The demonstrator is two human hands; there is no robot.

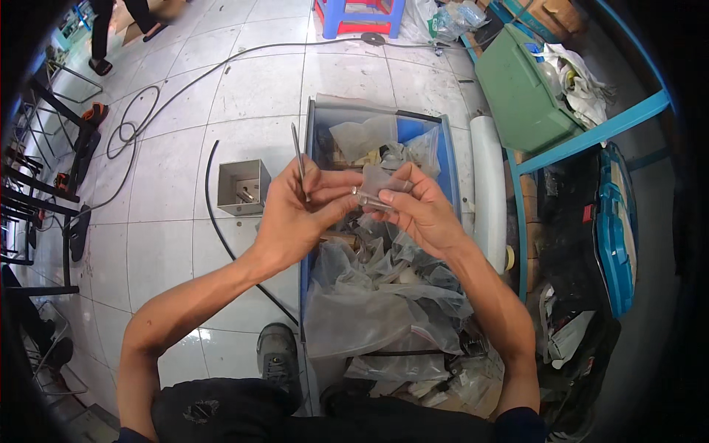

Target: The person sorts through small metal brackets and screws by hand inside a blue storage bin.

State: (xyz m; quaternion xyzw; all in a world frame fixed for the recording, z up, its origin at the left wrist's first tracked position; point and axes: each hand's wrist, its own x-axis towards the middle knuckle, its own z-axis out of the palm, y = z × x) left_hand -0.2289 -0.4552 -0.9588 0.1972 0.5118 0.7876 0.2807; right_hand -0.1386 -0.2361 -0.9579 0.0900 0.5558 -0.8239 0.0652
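Observation:
Both hands meet over a blue bin (447,162) that holds many clear plastic bags (362,317). My left hand (284,221) is closed, with a thin pointed metal rod (297,148) standing up between its fingers. Its thumb and fingertips reach to the heads of a few shiny metal bolts (367,199). My right hand (430,213) pinches a small clear plastic bag (377,179) and the bolts, which lie along its thumb and fingers. Whether the bolts are inside the small bag or against it, I cannot tell.
Left of the bin, an open square metal box (261,181) holds small metal parts. A black hose (211,199) and a cable (244,53) lie on the tiles. At right are a white roll (487,192), a green container (517,96) and a blue rack (591,136). Someone stands far left.

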